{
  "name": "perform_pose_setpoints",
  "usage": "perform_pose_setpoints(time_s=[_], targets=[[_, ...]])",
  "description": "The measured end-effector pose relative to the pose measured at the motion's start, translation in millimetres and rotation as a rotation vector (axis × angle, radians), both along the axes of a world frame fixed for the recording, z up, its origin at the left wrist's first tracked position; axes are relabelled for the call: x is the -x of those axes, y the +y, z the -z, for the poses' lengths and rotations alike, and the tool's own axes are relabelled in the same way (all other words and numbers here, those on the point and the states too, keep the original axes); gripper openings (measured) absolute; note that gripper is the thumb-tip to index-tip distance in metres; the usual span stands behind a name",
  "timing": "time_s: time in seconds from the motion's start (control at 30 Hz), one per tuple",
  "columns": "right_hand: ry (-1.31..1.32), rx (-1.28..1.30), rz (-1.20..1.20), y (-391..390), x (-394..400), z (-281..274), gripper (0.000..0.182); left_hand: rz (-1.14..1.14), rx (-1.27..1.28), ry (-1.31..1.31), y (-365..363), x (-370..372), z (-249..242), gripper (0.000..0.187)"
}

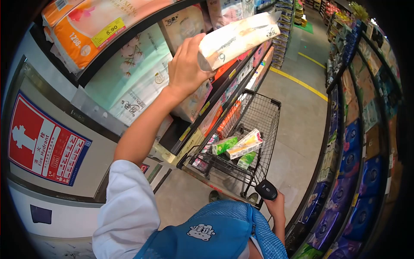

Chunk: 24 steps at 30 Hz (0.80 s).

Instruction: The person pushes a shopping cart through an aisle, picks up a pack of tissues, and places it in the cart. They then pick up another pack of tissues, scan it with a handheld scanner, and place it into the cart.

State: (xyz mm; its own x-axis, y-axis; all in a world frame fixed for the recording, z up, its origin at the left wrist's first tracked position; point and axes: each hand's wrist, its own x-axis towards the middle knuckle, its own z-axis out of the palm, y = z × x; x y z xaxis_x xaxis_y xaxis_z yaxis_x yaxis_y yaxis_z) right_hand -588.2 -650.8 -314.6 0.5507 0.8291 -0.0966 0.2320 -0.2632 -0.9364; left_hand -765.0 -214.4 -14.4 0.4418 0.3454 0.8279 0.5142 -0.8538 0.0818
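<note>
My left hand [186,64] is raised in front of the shelf, its fingers wrapped round the near end of a long white and cream tissue pack [239,39]. The pack is tilted, its far end pointing up and right. Low at the right, my right hand [276,205] is closed on a black handheld scanner [266,190] with a rounded head, beside the cart's near end. Its fingers are partly hidden. In the black wire shopping cart [276,116] lie a white and orange pack [245,144], a green pack [225,145] and another green pack [246,159].
Large tissue packs [136,71] fill the shelf at the left, with an orange pack [86,34] above. A fire hydrant cabinet [47,138] stands at the near left. Stocked shelves [345,172] line the right side. The aisle floor [297,90] has yellow stripes.
</note>
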Motion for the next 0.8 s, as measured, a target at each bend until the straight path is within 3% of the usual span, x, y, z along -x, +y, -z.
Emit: perform_pose_setpoints(time_s=[0.1, 0.17, 0.23, 0.3, 0.37, 0.43, 0.53, 0.8], targets=[[-0.006, 0.007, 0.006, -5, -4, 1, 0.036, 0.14, 0.191, -0.233, -30, -9, 17, 0.086], [-0.022, 0.019, 0.039, -13, -8, 7, 0.037, 0.363, 0.617, -0.521, -45, -12, 52, 0.076], [-0.039, 0.013, 0.069, -19, -11, 15, 0.037, 0.475, 0.91, -0.616, -66, -6, 94, 0.064], [-0.048, 0.031, 0.078, -24, -14, 15, 0.038, 0.531, 1.351, -0.846, -95, -6, 148, 0.057], [-0.053, 0.086, 0.072, -31, -17, 12, 0.04, 0.481, 1.594, -0.837, -113, 7, 211, 0.057], [-0.029, 0.028, 0.114, -36, -16, 13, 0.037, 0.442, 1.712, -0.821, -134, 13, 259, 0.06], [-0.013, 0.014, 0.153, -45, -15, 16, 0.035, 0.319, 1.818, -0.759, -149, 27, 288, 0.061], [0.001, 0.102, 0.148, -50, -12, 12, 0.04, 0.241, 1.747, -0.848, -143, 60, 284, 0.056]])
